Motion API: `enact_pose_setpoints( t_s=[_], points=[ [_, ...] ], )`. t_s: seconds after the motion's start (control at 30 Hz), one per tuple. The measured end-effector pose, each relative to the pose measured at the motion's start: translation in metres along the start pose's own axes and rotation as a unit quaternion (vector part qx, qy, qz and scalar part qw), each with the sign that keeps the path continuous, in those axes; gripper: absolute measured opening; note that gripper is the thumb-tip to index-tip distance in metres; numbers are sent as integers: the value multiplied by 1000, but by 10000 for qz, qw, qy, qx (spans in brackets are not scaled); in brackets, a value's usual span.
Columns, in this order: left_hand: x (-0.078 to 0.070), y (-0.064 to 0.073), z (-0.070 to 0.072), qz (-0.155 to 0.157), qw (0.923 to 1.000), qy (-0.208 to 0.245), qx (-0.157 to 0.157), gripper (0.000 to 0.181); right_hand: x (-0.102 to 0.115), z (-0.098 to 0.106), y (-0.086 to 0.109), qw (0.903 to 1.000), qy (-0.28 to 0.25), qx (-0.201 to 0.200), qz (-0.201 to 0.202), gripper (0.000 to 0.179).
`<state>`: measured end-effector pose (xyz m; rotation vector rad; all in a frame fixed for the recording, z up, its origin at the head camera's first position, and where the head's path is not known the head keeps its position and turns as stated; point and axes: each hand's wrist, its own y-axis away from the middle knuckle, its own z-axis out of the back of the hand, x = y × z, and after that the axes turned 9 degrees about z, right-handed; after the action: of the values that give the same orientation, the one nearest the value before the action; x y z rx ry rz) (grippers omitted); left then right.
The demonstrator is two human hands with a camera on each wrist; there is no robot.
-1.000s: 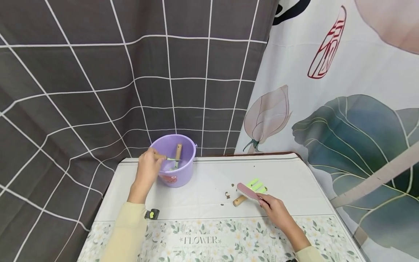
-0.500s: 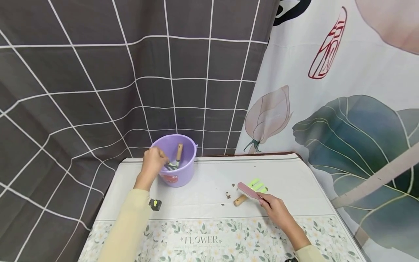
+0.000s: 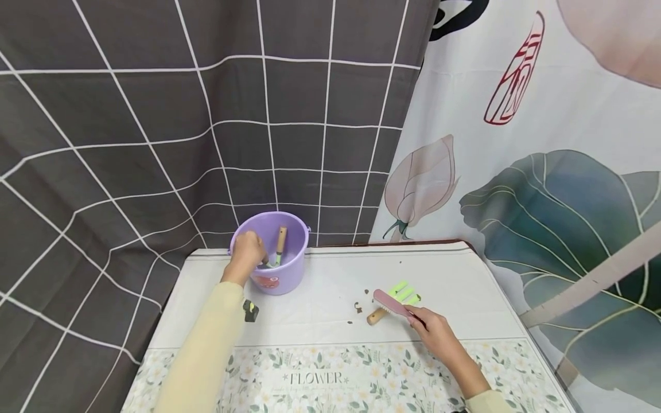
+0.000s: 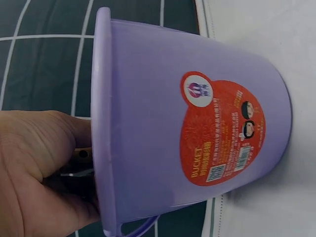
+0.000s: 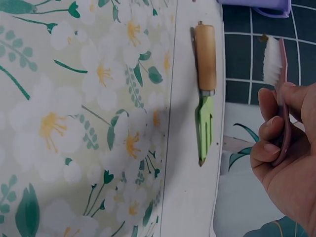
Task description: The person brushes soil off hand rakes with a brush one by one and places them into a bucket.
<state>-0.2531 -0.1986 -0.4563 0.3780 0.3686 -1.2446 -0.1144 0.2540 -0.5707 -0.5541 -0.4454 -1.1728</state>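
1. Work seems split between a purple bucket (image 3: 288,276) and a green fork (image 5: 205,103); I judge the step in hand to be putting brushed tools away in the bucket.
2. Left hand (image 3: 248,252) is inside the bucket's mouth, near its left rim; whether it grips anything, I cannot tell. A wooden-handled tool (image 3: 281,241) stands tilted inside, to the right of the hand.
3. Right hand (image 3: 434,329) holds a pink brush (image 3: 390,302), fingers curled round its handle (a brown speck at the end of the bristles (image 5: 272,61) is probably dirt).
4. The fork lies on the white table (image 3: 330,298), with brown crumbs (image 3: 366,291) near it.
5. The next move, as I read it, calls for the left hand to clear the rim and steady the fork by its wooden handle for brushing.
6. The bucket wall hides the left fingertips; a wooden end and a shiny strip show beside them, of which tool is unclear. From the head view the brush covers the fork's middle; the right wrist view shows the two apart.
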Motion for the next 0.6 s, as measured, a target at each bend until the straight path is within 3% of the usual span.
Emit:
enact_pose_setpoints(
  t_s=[0.17, 0.3, 0.6],
  points=[
    [-4, -5, -3, 117, 9997, -98, 169, 26, 1, 0, 1, 10000, 31, -32, -17, 34],
    [-7, -7, -5, 155, 9995, 49, 278, 11, 1, 0, 1, 9999, 71, -114, 20, 33],
    [-7, -10, -16, 302, 9982, 479, 213, 22, -1, -4, 2, 9999, 84, -65, -29, 33]
  ],
)
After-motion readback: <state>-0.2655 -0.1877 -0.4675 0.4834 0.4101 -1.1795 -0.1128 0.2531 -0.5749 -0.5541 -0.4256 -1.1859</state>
